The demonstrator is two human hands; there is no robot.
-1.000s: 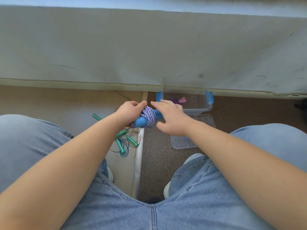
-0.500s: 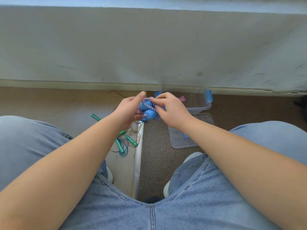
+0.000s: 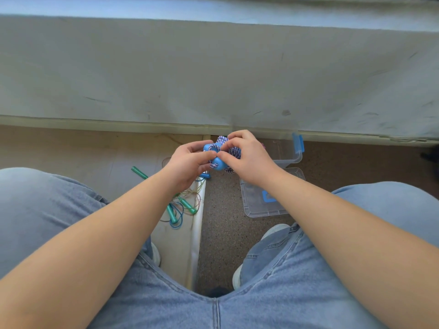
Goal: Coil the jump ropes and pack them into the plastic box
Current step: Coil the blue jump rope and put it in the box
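Observation:
A coiled jump rope (image 3: 234, 150) of blue-and-white braid with blue handles hangs in the air between my hands, above the floor. My left hand (image 3: 187, 162) grips one blue handle and the coil's left side. My right hand (image 3: 247, 156) pinches the braided cord with thumb and forefinger. Behind my right hand stands the clear plastic box (image 3: 289, 153) with blue latches, mostly hidden. A loose tangle of green-handled jump ropes (image 3: 183, 205) lies on the floor under my left forearm.
The box's clear lid (image 3: 259, 207) lies flat on the brown floor before the box. A grey wall with a pale skirting runs across the back. My jeans-clad knees frame both sides, and my shoes (image 3: 237, 276) sit below.
Both hands have risen slightly and closed in around the blue rope. The bundle has turned, and my right thumb and forefinger now pinch the cord at its top.

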